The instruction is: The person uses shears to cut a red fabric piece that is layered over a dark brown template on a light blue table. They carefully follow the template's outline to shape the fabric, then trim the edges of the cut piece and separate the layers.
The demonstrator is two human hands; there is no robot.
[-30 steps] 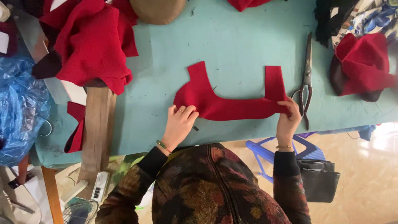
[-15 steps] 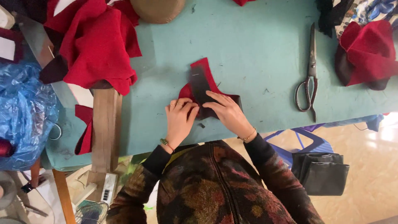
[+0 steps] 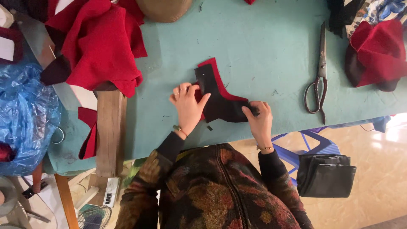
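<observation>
Lying flat near the front edge of the teal tabletop (image 3: 263, 51): a folded boot-shaped cut piece of felt-like cloth, dark on top with a red margin showing along its upper edge (image 3: 220, 99). Long axis running from upper left, where the narrow leg part points away from the body, down to the lower right, where the toe part ends. Pinched at that toe end by the right hand (image 3: 258, 121), grip closed on the cloth, fingertips on top of the dark layer. Pressed at the opposite side by the left hand (image 3: 186, 106), fingers spread and flat, thumb reaching onto the dark layer, holding rather than clasping. Both hands touching the piece, neither clearly nearer; left at the heel and leg, right at the toe.

Just below the toe end, the tabletop's front edge, with little spare cloth-room there. Beyond the piece, toward the far side, a wide bare stretch of teal. To the right, well apart, long metal scissors with dark handles (image 3: 319, 76), blades pointing away. Farther right, a bundle of red and dark fabric (image 3: 375, 55). To the left, a heap of red cloth (image 3: 99, 46) and a wooden block (image 3: 110, 131), both apart from the left hand.
</observation>
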